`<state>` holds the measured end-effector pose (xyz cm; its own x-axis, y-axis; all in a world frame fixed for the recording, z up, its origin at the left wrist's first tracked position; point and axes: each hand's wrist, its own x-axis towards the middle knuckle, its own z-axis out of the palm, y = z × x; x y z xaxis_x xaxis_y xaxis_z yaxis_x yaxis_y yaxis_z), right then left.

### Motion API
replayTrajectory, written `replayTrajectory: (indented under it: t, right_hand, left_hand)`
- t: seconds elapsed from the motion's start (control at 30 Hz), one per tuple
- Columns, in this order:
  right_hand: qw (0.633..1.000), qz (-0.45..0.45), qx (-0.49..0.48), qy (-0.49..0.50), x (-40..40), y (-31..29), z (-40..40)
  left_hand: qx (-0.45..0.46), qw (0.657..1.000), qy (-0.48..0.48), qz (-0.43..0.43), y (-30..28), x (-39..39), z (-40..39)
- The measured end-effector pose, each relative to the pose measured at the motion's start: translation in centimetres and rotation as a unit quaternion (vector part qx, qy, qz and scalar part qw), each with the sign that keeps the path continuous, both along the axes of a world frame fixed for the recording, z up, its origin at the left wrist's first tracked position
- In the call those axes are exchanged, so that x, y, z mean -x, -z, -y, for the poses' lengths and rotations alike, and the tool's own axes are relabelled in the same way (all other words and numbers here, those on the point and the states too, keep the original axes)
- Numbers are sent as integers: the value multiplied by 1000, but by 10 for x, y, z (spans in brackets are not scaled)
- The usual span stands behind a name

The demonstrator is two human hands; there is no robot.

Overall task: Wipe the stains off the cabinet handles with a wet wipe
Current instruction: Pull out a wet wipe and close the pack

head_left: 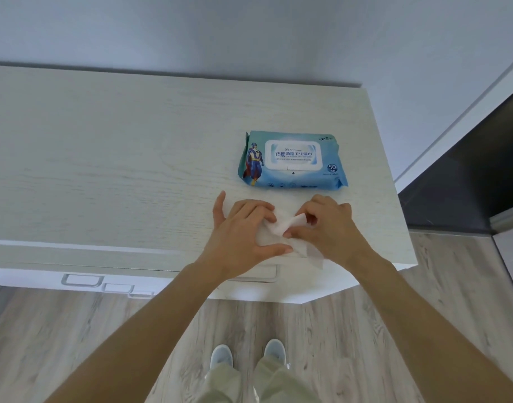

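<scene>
Both hands (pixel 281 228) hold the wet wipe (pixel 281 226) between them.

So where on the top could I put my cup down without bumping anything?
The cabinet top is bare all along the left, from the wall to the front edge, and behind the wipes pack. It is crowded front right, where the left hand and right hand fold the wet wipe.

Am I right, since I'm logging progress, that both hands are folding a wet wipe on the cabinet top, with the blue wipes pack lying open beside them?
Not quite. The head view shows the wipes pack with its white flap closed flat, not open. The rest holds: the left hand presses the wet wipe on the cabinet top while the right hand pinches a folded edge.
</scene>
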<state>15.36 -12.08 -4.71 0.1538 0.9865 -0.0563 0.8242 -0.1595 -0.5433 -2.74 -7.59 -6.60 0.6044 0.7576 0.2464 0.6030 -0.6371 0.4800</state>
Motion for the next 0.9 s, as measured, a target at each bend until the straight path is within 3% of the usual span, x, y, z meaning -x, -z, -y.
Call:
replayTrajectory:
  t: [0.2, 0.3, 0.37, 0.43, 0.53, 0.63, 0.73, 0.9]
  right_hand:
    - [991, -110, 3, 73, -4, -12, 0]
    - [963, -233, -12, 134, -7, -23, 0]
    - [951, -260, -41, 161, -7, -27, -3]
    - [949, -262, -37, 173, -4, -25, -5]
    - [966, -198, -6, 169, 2, -13, -3]
    - [970, -179, -41, 157, 3, -7, 1]
    - [984, -154, 5, 91, -4, -9, 1]
    - [988, -132, 76, 24, -15, -6, 7]
  left_hand:
    - [75, 995, -38, 50, -2, -4, 1]
    - [120, 982, -50, 135, -6, -5, -1]
    - [132, 973, -61, 181, -8, -5, -4]
    - [130, 974, -59, 173, -9, -4, -5]
    - [113, 987, -26, 113, -10, -5, -4]
    - [60, 997, 7, 44, -8, -8, -1]
    - [32, 999, 13, -9, -3, -9, 0]
    - [10, 999, 32, -26, -1, -7, -2]
